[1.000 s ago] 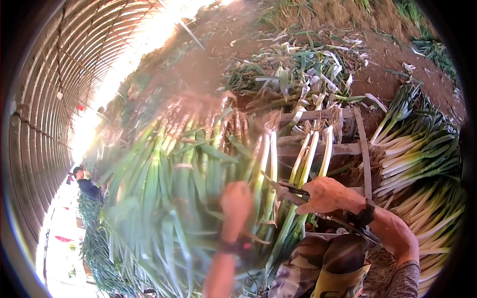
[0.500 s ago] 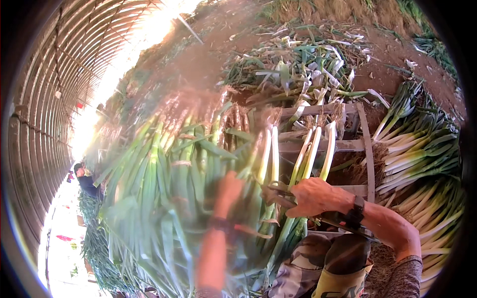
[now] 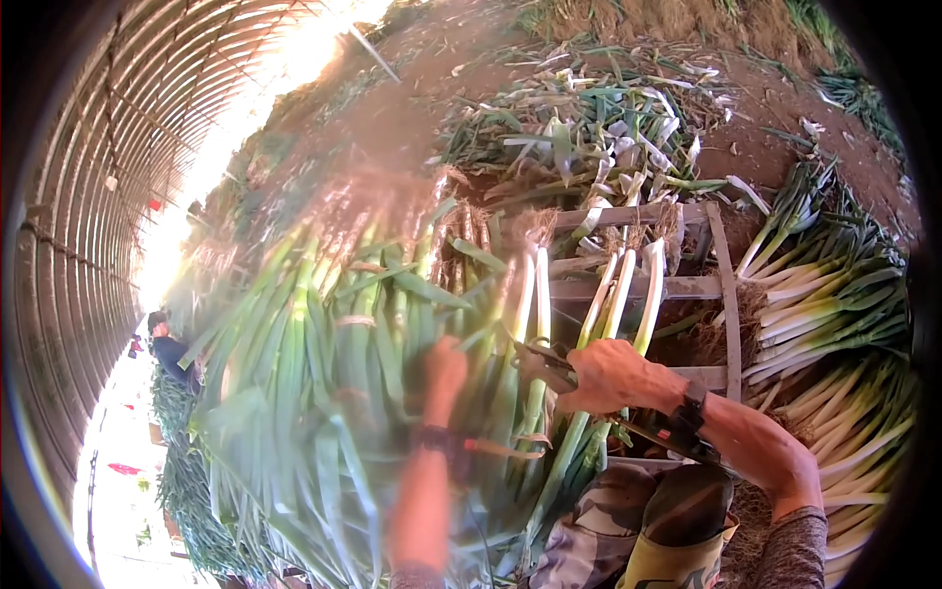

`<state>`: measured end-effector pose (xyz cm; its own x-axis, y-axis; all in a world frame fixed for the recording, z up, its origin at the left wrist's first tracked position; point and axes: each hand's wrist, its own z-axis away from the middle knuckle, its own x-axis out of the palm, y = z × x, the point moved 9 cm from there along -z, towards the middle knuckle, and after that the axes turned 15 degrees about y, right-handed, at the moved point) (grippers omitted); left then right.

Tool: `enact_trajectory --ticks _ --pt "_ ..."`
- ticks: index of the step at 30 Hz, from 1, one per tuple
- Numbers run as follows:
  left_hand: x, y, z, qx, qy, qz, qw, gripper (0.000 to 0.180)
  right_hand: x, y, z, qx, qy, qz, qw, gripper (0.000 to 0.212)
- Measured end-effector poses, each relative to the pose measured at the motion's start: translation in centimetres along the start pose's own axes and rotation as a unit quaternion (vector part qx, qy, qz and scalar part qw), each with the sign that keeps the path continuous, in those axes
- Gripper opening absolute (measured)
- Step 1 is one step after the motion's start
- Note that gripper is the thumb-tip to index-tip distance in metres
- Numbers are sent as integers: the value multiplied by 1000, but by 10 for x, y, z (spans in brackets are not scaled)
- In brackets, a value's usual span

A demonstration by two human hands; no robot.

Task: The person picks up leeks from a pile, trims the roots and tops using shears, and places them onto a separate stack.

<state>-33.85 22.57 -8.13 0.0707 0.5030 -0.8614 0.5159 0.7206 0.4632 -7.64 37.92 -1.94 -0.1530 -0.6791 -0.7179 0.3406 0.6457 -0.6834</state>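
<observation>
A big bunch of leeks (image 3: 363, 344) with white stalks and long green leaves lies across my lap, roots pointing away. My left hand (image 3: 444, 368), blurred by motion, is pressed among the green leaves near the bunch's middle and seems to grip them. My right hand (image 3: 608, 375) is closed on dark shears (image 3: 542, 355), their blades at the white stalks of a few leeks (image 3: 628, 294). A dark band sits on each wrist.
A wooden slatted frame (image 3: 677, 287) stands ahead of me. Trimmed leeks (image 3: 834, 324) are stacked at the right. Cut leaves and scraps (image 3: 589, 137) cover the soil beyond. A tunnel wall (image 3: 88, 226) curves at the left, where another person (image 3: 169, 348) crouches.
My left hand has shifted up and to the right within the green leaves, and the bunch has moved with it. My right hand with the shears has stayed almost in place.
</observation>
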Motion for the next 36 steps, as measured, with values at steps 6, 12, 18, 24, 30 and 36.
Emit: enact_trajectory --ticks 6,12,18,24,30,36 --pt "4 28 3 -15 5 12 1000 29 -10 23 -19 27 44 22 998 36" --pt "-10 76 19 219 99 -152 959 26 -12 28 -41 31 63 45 997 23" --pt "4 117 45 409 61 -171 894 23 -11 42 -61 44 72 53 995 26" --pt "19 103 29 238 -47 -144 959 24 -26 50 -68 82 131 -1 988 45" --pt "18 110 11 88 -168 -145 971 39 -33 35 -19 68 77 -74 992 40" --pt "-8 102 10 56 -166 -106 979 42 -38 -3 45 -64 1 -86 994 45"
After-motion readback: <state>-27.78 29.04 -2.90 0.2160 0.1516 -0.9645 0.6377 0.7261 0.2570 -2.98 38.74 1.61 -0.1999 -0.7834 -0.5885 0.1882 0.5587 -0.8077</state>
